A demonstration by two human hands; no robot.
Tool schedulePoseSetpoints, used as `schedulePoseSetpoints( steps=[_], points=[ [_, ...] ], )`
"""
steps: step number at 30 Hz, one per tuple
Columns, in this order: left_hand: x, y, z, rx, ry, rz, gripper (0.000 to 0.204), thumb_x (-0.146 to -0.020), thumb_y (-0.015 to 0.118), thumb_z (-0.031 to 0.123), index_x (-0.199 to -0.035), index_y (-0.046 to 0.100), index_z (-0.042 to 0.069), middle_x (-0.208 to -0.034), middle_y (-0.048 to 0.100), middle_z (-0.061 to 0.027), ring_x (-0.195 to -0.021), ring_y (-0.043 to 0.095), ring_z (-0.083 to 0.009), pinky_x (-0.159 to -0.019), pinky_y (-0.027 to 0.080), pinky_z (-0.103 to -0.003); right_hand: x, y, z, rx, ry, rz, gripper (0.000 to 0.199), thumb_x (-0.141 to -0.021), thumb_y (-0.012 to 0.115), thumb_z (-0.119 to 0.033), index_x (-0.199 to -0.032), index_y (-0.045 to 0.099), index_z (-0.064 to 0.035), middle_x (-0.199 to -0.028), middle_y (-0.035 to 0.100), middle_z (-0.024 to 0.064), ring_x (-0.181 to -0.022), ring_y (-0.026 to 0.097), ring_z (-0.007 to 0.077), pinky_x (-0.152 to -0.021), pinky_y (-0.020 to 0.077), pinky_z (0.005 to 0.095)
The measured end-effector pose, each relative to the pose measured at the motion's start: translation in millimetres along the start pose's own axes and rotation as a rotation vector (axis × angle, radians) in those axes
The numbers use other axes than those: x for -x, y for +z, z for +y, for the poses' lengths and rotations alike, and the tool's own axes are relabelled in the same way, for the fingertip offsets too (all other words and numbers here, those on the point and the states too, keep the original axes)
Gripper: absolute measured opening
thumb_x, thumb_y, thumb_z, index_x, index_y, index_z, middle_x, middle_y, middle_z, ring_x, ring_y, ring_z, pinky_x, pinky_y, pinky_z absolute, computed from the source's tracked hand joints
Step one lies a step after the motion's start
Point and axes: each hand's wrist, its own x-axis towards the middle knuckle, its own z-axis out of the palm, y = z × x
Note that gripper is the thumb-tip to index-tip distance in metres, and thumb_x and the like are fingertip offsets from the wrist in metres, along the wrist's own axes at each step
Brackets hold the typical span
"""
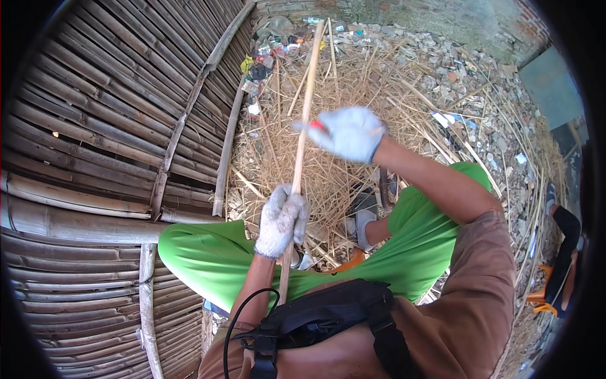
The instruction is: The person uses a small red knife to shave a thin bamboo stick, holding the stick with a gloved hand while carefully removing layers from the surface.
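My left hand [282, 221], in a whitish knit glove with grey smudges, is closed round a long pale bamboo strip [309, 82]. The strip slants up and away from my lap, its far end near the litter at the back. Higher along it, my right hand [353, 134], gloved too and smeared by motion, grips a red-handled knife [317, 126]. The knife's greyish blade is blurred and lies across the strip. My fingers hide most of its handle.
Bamboo-slat walling [107, 126] rises on my left. A heap of straw-like shavings [344, 88] covers the ground ahead, with rubble [442, 69] and plastic litter around it. A brick wall [404, 22] stands behind. At the far right is another person's leg [566, 221] beside an orange stool [541, 297].
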Motion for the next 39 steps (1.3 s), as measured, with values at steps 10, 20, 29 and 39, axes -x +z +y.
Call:
schedulePoseSetpoints(
  steps=[10, 20, 29, 39],
  points=[
    [22.8, 17.7, -15.4, -0.023, 0.035, -0.21, 0.028, -0.109, 0.066, 0.021, -0.122, 0.056, -0.001, -0.067, 0.058, -0.0041, -0.044, 0.051, -0.0096, -0.04, 0.039, -0.025, -0.1, -22.6, 206.7, -0.004, 0.585, 0.1, 0.079, -0.112, 0.033, -0.071, -0.127, 0.076, -0.0058, -0.11, 0.078, 0.0261, -0.11, 0.074, 0.0448, -0.098, 0.0572, 0.0534],
    [-11.7, 0.6, -30.3, 0.279, -0.069, -0.109, 0.039, -0.111, 0.064, 0.03, -0.133, 0.053, 0.0, -0.098, 0.072, -0.0129, -0.061, 0.062, -0.0137, -0.049, 0.051, -0.027, 21.9, 14.4, 224.2, -0.225, 0.665, 0.438, 0.094, -0.108, 0.034, -0.077, -0.149, 0.063, 0.0032, -0.141, 0.07, 0.0314, -0.135, 0.065, 0.0461, -0.115, 0.0491, 0.0525],
    [-19.3, -10.6, -37.1, 0.481, -0.131, 0.057, 0.034, -0.106, 0.07, 0.019, -0.134, 0.059, 0.003, -0.105, 0.071, -0.0154, -0.069, 0.064, -0.0166, -0.052, 0.052, -0.026, -4.7, 30.3, 34.6, -0.327, 0.186, -0.14, 0.069, -0.11, 0.037, -0.071, -0.122, 0.07, -0.0109, -0.104, 0.077, 0.0202, -0.097, 0.077, 0.0389, -0.086, 0.0604, 0.0538],
    [-14.0, -13.9, -35.9, 0.343, -0.004, 0.078, 0.016, -0.113, 0.058, 0.019, -0.115, 0.058, 0.003, -0.091, 0.069, -0.0115, -0.056, 0.057, -0.0134, -0.043, 0.044, -0.025, 25.6, 48.0, -48.4, -0.259, -0.143, -0.076, 0.039, -0.102, 0.063, -0.054, -0.096, 0.075, -0.0174, -0.083, 0.076, 0.0115, -0.075, 0.076, 0.0337, -0.067, 0.062, 0.0477]
  ],
)
